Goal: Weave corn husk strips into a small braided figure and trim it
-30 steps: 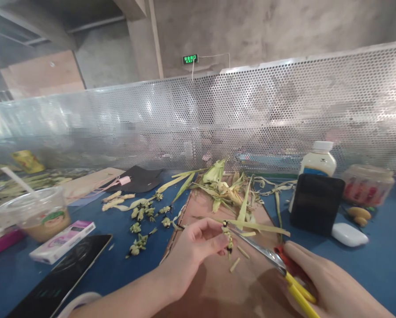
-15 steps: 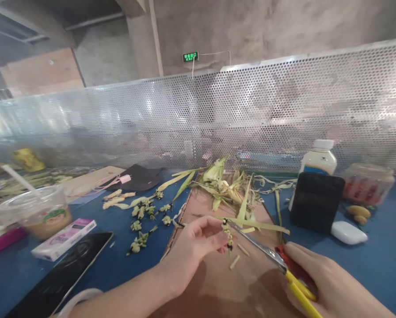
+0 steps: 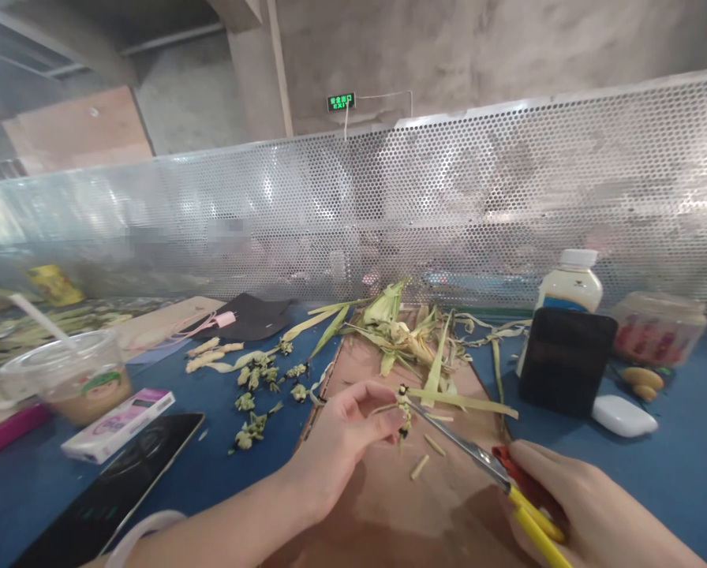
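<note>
My left hand (image 3: 345,442) pinches a small knotted piece of pale green leaf strip (image 3: 405,426) with black bits on it, between thumb and fingers. Yellow-and-red-handled scissors (image 3: 475,455) are in my right hand (image 3: 587,493), their blades looking close together. The blade tips meet the upper part of the knotted piece, beside a long leaf strip (image 3: 465,401). Below, short cut bits of strip (image 3: 420,467) lie on a brown cardboard sheet (image 3: 383,513). My right fingers partly cover the handles.
Dried leaves (image 3: 398,327) are heaped on the cardboard's far end. Several knotted pieces (image 3: 256,375) lie left on the blue table. A phone (image 3: 122,481), a small box (image 3: 120,426) and a drink cup (image 3: 87,379) stand left; a bottle (image 3: 570,288), black object (image 3: 566,359) and white case (image 3: 624,416) stand right.
The knotted piece has tilted and shifted slightly left in my left hand. The scissor tips have dropped a little, and a short strip bit near the blades now lies lower on the cardboard.
</note>
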`<state>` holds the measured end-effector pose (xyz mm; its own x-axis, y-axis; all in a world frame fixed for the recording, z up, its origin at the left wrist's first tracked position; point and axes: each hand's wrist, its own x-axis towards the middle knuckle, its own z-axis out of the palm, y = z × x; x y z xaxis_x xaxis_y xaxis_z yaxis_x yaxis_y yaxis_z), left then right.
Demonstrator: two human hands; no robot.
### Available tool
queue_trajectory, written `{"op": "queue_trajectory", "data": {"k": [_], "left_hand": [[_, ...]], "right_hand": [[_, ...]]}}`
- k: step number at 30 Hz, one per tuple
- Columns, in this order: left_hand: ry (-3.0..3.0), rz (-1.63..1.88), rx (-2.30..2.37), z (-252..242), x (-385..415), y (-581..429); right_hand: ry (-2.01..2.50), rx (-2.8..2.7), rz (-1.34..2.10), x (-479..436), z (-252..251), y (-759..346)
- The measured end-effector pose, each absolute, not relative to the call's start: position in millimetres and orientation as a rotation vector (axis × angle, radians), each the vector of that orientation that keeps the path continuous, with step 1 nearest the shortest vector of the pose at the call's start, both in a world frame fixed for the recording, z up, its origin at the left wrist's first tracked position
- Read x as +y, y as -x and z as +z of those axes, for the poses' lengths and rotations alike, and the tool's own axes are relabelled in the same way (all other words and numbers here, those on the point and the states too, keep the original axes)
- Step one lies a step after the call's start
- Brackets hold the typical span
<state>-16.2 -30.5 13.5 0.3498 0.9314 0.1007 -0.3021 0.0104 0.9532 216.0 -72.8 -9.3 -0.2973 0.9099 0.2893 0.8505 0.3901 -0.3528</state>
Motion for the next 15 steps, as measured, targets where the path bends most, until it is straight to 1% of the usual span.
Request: {"op": "queue_trajectory", "data": {"k": [15], "left_hand": [[-1.177, 1.058, 0.717, 15.2, -30.5, 16.5]], "right_hand": [[1.535, -2.231, 0.078, -73.2, -6.5, -213.9]]}}
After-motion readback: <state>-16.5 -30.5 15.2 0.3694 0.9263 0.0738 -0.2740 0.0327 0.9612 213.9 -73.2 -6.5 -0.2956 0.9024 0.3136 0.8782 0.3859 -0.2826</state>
